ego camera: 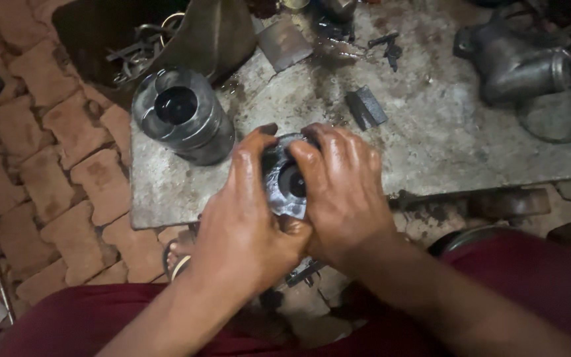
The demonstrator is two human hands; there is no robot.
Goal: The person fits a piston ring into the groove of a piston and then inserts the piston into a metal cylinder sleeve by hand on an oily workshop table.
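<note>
Right now both hands clasp one oily metal piston (pixel 285 180) between them, held just above the near edge of a stained steel plate (pixel 431 139) that serves as a bench. The left hand (pixel 246 218) wraps the piston from nine o'clock, its thumb lying over the top at about eleven; the right hand (pixel 342 188) closes on it from three o'clock, fingers curled over the far rim and thumb pressing near the dark pin hole that faces the camera. Only the middle of the piston shows between the two palms; the rest is hidden under the fingers.

At ten o'clock from the hands, near but apart, a second, larger piston (pixel 183 119) lies tilted on the plate with its open bore upward. Beyond it, at eleven o'clock, a dark tray of metal scrap (pixel 140 43) overhangs the plate's corner. A small dark block (pixel 366 107) lies at one o'clock, and a grey cast housing (pixel 517 63) rests well apart at two o'clock. Brick paving (pixel 47 152) runs along the left, and maroon cloth (pixel 517 284) covers the person's knees at six o'clock.
</note>
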